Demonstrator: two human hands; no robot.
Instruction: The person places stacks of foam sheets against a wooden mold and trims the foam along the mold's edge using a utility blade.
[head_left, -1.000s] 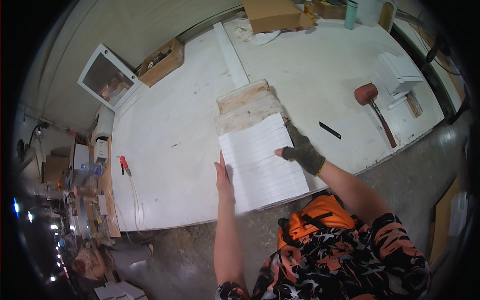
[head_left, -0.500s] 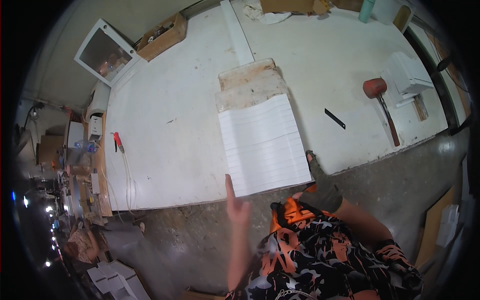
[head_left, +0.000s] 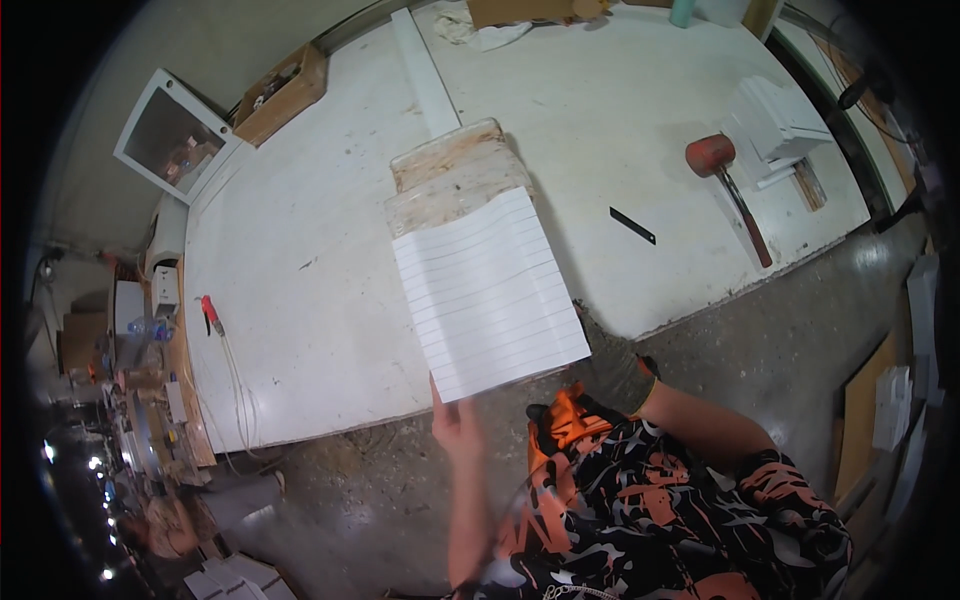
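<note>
A white panel [head_left: 490, 295] marked with parallel crosswise lines lies at the table's near edge. Its far end rests by a worn block wrapped in clear film [head_left: 455, 175]. At the panel's near left corner is my left hand [head_left: 460, 428], one finger along the side and the others closed at the front edge, partly hidden beneath it. My right hand [head_left: 615, 350], in a dark glove, is low beside the near right corner; its fingers blend into the shadow and I cannot make out their grip. An orange and black glove-like bundle [head_left: 570, 415] hangs at my waist.
To the right lie a black blade [head_left: 632, 226], a red-headed mallet [head_left: 711, 156] and stacked white pieces [head_left: 780, 120]. A long white strip [head_left: 425, 70] runs beyond the block. Leftward are a red air gun [head_left: 209, 310] with hose and a cardboard box [head_left: 283, 95].
The whole view has shifted, moving the table things leftward. My left hand's fingers have closed in at the panel's corner. My right hand has drawn slightly away from the panel's side.
</note>
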